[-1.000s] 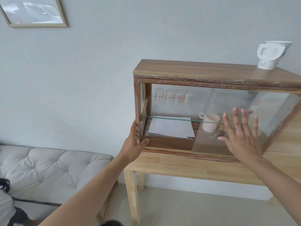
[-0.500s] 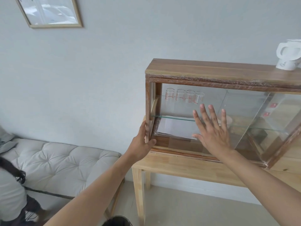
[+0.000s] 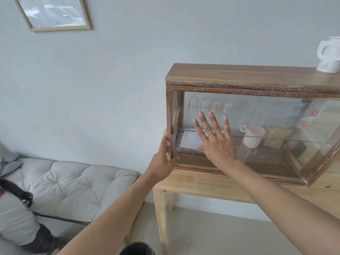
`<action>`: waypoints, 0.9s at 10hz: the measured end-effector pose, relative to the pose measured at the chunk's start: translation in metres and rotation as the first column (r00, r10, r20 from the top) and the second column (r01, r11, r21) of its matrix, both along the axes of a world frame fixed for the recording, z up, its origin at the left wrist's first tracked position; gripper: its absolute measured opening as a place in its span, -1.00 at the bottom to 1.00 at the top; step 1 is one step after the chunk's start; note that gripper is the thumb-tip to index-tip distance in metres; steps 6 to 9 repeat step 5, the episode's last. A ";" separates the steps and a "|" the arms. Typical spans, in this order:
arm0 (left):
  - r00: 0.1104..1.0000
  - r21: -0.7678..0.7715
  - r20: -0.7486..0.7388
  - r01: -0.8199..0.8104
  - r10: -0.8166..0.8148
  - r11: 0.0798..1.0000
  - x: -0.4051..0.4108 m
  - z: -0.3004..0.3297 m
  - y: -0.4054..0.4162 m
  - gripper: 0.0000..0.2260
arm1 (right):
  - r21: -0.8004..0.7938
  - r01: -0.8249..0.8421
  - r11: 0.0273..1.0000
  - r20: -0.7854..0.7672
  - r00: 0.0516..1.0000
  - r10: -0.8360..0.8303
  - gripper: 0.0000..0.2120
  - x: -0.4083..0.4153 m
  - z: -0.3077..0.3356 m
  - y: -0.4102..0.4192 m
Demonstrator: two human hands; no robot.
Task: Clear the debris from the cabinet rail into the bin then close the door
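Note:
A wooden cabinet with sliding glass doors stands on a pale wooden table. My left hand grips the cabinet's lower left corner post. My right hand lies flat, fingers spread, on the left glass door, which reaches the left frame. The bottom rail runs along the cabinet's front; I see no debris on it. The dark rim of a bin shows at the bottom edge, below the table.
Inside the cabinet are several glass beakers, white paper, a pink mug and a bag of snacks. A white jug stands on top. A grey cushioned bench and another person are at left.
My right hand slid leftward across the cabinet front, taking the glass door with it to the left frame. My left hand stayed on the corner. The view shifted left.

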State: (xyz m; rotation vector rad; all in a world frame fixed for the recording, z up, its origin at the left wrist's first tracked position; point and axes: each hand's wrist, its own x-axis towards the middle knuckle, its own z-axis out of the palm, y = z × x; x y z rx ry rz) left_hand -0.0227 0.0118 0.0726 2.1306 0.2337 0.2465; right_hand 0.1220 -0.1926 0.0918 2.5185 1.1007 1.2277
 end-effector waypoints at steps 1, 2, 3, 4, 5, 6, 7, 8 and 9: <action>1.000 0.012 -0.019 -0.003 0.003 1.000 -0.001 0.003 0.000 -0.24 | -0.002 0.007 1.000 -0.007 1.000 -0.007 0.18 -0.004 0.000 0.010; 0.998 0.050 -0.060 -0.015 0.018 0.999 0.001 0.006 0.000 -0.22 | 0.016 -0.011 1.000 -0.017 1.000 0.011 0.17 -0.005 0.001 0.011; 0.989 0.210 -0.144 -0.014 0.045 0.978 -0.001 0.024 -0.006 -0.28 | 0.017 -0.007 1.000 -0.050 0.999 0.008 0.08 -0.013 0.009 0.010; 0.931 0.525 -0.300 -0.020 0.207 0.851 -0.001 0.050 -0.015 -0.33 | -0.017 -0.050 0.999 -0.121 0.992 0.048 -0.13 -0.027 0.018 -0.003; 0.877 0.622 -0.405 0.055 0.260 0.781 -0.011 0.080 -0.029 -0.31 | 0.155 -0.056 0.986 -0.220 0.971 0.090 -0.45 -0.046 0.031 -0.020; 0.877 0.622 -0.405 0.055 0.260 0.781 -0.011 0.080 -0.029 -0.31 | 0.155 -0.056 0.986 -0.220 0.971 0.090 -0.45 -0.046 0.031 -0.020; 0.877 0.622 -0.405 0.055 0.260 0.781 -0.011 0.080 -0.029 -0.31 | 0.155 -0.056 0.986 -0.220 0.971 0.090 -0.45 -0.046 0.031 -0.020; 0.877 0.622 -0.405 0.055 0.260 0.781 -0.011 0.080 -0.029 -0.31 | 0.155 -0.056 0.986 -0.220 0.971 0.090 -0.45 -0.046 0.031 -0.020; 0.877 0.622 -0.405 0.055 0.260 0.781 -0.011 0.080 -0.029 -0.31 | 0.155 -0.056 0.986 -0.220 0.971 0.090 -0.45 -0.046 0.031 -0.020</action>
